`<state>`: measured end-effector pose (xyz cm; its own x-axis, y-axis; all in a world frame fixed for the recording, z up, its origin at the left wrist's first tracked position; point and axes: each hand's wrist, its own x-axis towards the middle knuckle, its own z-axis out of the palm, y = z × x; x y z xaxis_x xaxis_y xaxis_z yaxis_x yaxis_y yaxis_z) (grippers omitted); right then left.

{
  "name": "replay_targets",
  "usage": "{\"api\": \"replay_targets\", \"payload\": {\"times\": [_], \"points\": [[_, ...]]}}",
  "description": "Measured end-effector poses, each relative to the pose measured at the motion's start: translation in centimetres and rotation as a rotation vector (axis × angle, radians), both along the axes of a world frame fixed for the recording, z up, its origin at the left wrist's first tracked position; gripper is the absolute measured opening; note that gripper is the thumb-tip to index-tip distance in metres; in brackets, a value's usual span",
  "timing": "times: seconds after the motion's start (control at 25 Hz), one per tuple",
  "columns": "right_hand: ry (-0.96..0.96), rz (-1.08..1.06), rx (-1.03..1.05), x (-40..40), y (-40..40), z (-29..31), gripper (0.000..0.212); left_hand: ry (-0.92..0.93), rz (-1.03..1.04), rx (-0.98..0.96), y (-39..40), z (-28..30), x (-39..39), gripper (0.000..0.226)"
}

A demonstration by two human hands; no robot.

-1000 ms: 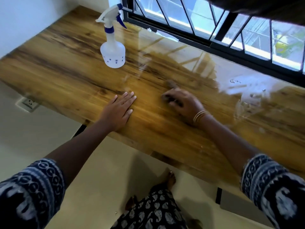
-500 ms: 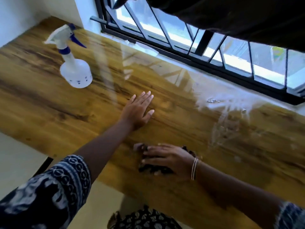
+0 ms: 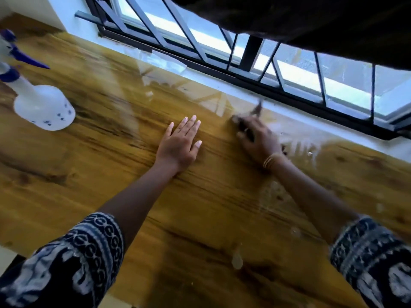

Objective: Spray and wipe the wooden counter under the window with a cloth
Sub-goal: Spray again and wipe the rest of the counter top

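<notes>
My left hand (image 3: 180, 145) lies flat and open on the wooden counter (image 3: 93, 174), fingers spread, palm down, gripping nothing; my right hand (image 3: 258, 138) is blurred, pressed down over a dark cloth (image 3: 241, 124) near the window (image 3: 289, 70) sill, fingers closed on top of it. Wet streaks shine on the counter just right of that hand; the spray bottle (image 3: 42, 105) stands upright at the far left, well apart from both hands.
</notes>
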<state>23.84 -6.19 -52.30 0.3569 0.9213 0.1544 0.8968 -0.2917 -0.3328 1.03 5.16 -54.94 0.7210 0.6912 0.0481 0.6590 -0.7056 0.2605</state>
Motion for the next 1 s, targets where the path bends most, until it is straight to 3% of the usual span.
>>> {"api": "replay_targets", "payload": {"times": [0.12, 0.2, 0.32, 0.44, 0.64, 0.76, 0.84, 1.0], "points": [[-0.040, 0.556, -0.010, -4.8, -3.0, -0.9, 0.051, 0.003, -0.011, -0.005, 0.0, 0.2, 0.2, 0.063], [-0.028, 0.648, 0.001, -3.5, -0.4, -0.5, 0.049, 0.016, -0.003, 0.006, -0.1, 0.2, 0.2, 0.062], [-0.042, 0.438, -0.018, -1.2, 6.7, 0.6, 0.046, -0.005, 0.007, -0.008, 0.1, 0.2, 0.1, 0.060], [0.085, 0.157, -0.025, 0.5, 10.7, 0.7, 0.042, -0.020, 0.010, -0.013, 0.0, 0.2, 0.0, 0.059], [0.106, -0.631, 0.045, 4.7, 6.9, -0.3, 0.034, -0.032, 0.022, -0.021, -0.1, 0.2, 0.2, 0.059], [0.034, -0.835, 0.059, 3.4, 7.1, -0.6, 0.035, -0.032, 0.031, -0.017, -0.1, 0.2, 0.2, 0.059], [0.024, -0.617, 0.059, 1.1, 8.3, -0.1, 0.037, -0.033, 0.029, -0.013, 0.0, 0.1, 0.3, 0.060], [-0.057, 0.096, -0.004, -6.0, 7.5, -0.5, 0.048, -0.042, 0.022, -0.013, 0.2, 0.2, 0.3, 0.058]]}}
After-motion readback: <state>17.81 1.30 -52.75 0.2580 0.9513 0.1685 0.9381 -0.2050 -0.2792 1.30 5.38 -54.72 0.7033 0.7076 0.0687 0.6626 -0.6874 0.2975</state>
